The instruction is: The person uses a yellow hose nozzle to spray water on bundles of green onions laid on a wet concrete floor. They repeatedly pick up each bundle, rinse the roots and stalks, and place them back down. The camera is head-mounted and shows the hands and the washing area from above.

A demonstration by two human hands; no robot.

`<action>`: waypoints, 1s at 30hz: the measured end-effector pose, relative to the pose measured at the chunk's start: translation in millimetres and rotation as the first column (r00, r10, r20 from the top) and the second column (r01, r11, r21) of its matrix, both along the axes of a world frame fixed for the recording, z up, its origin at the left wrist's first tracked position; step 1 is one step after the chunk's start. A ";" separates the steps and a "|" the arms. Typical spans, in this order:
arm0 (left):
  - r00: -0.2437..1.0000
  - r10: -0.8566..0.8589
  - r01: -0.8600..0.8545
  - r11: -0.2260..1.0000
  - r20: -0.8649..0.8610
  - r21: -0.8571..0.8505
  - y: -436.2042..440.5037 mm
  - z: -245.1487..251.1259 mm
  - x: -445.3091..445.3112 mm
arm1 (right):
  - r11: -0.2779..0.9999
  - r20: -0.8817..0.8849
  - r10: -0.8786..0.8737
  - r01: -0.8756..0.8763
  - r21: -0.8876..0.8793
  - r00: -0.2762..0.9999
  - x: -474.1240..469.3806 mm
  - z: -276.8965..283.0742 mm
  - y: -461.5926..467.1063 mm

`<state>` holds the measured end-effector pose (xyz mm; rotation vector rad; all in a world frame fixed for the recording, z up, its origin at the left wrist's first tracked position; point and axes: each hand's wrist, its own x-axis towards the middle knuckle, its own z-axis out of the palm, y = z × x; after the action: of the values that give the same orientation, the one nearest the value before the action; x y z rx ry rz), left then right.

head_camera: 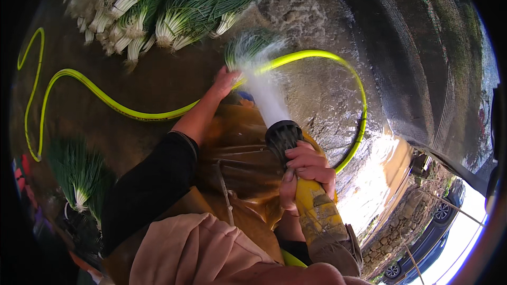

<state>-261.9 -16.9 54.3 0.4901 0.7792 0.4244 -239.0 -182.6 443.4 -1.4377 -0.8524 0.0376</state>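
Note:
My right hand (311, 168) grips a black hose nozzle (283, 136) fixed to a thick yellow hose end wrapped in worn tape (319, 209). A wide, dense jet of water (269, 99) shoots from it, away from my body. Ahead of the nozzle, my left hand (226, 81) holds a bunch of green onions (249, 45) by its lower end. The water strikes that bunch, and spray hides part of its stalks and its roots. The fingertips of my left hand are blurred by the spray. A brown waterproof apron (237, 138) covers my front.
Several bunches of green onions (170, 27) lie on the wet floor (158, 75) at the upper left. More green onions (81, 190) are at the lower left. A bright yellow hose (146, 114) snakes across the floor and loops rightward. Beyond a stone bank stands a car (427, 241).

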 end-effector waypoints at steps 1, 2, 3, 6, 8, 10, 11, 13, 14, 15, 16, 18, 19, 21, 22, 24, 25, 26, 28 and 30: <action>0.999 -0.033 0.034 0.999 0.019 -0.038 -7.4 21.4 12.7 | 0.999 0.012 -0.038 0.038 0.006 0.999 4.0 4.9 -1.0; 0.997 -0.064 0.067 0.996 0.043 -0.061 -10.2 42.9 26.6 | 0.996 0.038 0.001 0.003 -0.093 0.999 5.1 10.0 -1.6; 0.994 -0.090 0.095 0.993 0.064 -0.073 -9.4 54.7 35.3 | 0.990 0.048 0.069 -0.063 -0.126 0.996 5.6 15.0 -0.3; 0.973 -0.228 0.227 0.974 0.034 0.022 -7.9 31.5 13.6 | 0.965 0.033 0.176 -0.166 -0.201 0.984 -2.9 19.4 7.9; 0.976 -0.216 0.214 0.972 0.005 0.097 -0.8 28.2 8.1 | 0.985 0.057 0.039 -0.029 -0.171 0.998 2.3 13.3 -5.1; 0.974 -0.148 0.143 0.989 0.169 0.041 14.1 13.0 10.2 | 0.999 0.038 -0.044 0.044 -0.011 0.998 0.5 3.8 -3.5; 0.937 -0.234 0.231 0.972 0.260 0.041 15.6 11.4 20.3 | 0.999 0.030 0.015 -0.014 -0.032 0.999 -4.8 4.4 -3.3; 0.913 -0.406 0.343 0.824 0.047 0.451 19.9 -42.4 -24.6 | 0.981 0.012 0.192 -0.192 -0.008 0.981 -12.3 10.3 15.4; 0.924 -0.380 0.356 0.900 0.052 0.250 4.9 -22.5 -8.1 | 0.994 0.026 0.114 -0.113 -0.008 0.993 -11.5 4.1 11.5; 0.942 -0.333 0.331 0.943 0.038 0.044 -3.9 5.0 3.9 | 0.995 0.023 0.093 -0.092 -0.038 0.995 -9.3 4.3 5.1; 0.918 -0.397 0.397 0.917 -0.005 -0.040 -6.7 40.6 10.1 | 0.995 0.019 0.062 -0.060 -0.086 0.998 -6.5 7.0 -6.5; 0.893 -0.451 0.448 0.888 -0.003 -0.102 -3.0 40.2 -6.6 | 0.986 0.025 0.129 -0.126 -0.107 0.991 -9.2 2.3 -11.6; 0.891 -0.450 0.453 0.888 0.052 -0.079 5.6 5.8 -25.3 | 0.986 0.032 0.147 -0.144 -0.078 0.989 -10.8 3.3 -5.5; 0.871 -0.489 0.491 0.871 0.050 -0.024 10.8 1.4 -14.2 | 0.992 0.116 0.121 -0.117 -0.037 0.986 -1.3 8.9 6.3; 0.857 -0.514 0.514 0.858 -0.029 -0.010 8.7 32.2 -0.9 | 0.999 0.120 0.049 -0.051 0.007 0.992 4.7 12.4 5.5; 0.904 -0.425 0.426 0.905 0.051 -0.012 8.9 38.5 -0.2 | 0.993 0.062 0.112 -0.110 -0.031 0.992 -3.0 19.6 5.3; 0.908 -0.417 0.400 0.894 0.049 0.199 14.2 28.3 -0.6 | 0.987 0.032 0.159 -0.157 -0.041 0.987 -7.1 21.0 7.2; 0.912 -0.409 0.359 0.843 0.044 0.401 19.9 18.4 -2.0 | 0.974 0.009 0.226 -0.226 -0.011 0.974 -16.4 16.3 8.6; 0.908 -0.418 0.266 0.629 0.030 0.730 20.9 2.9 -4.5 | 0.964 0.072 0.213 -0.198 -0.177 0.974 -10.4 25.9 -0.2; 0.956 -0.271 0.292 0.918 0.113 -0.267 20.5 43.0 -0.1 | 0.975 0.144 0.034 -0.001 -0.220 0.989 -1.0 22.0 -13.3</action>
<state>-262.0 3.6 97.4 0.3107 0.6718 0.0594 -240.0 -195.9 465.4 -1.6556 -1.0061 0.0407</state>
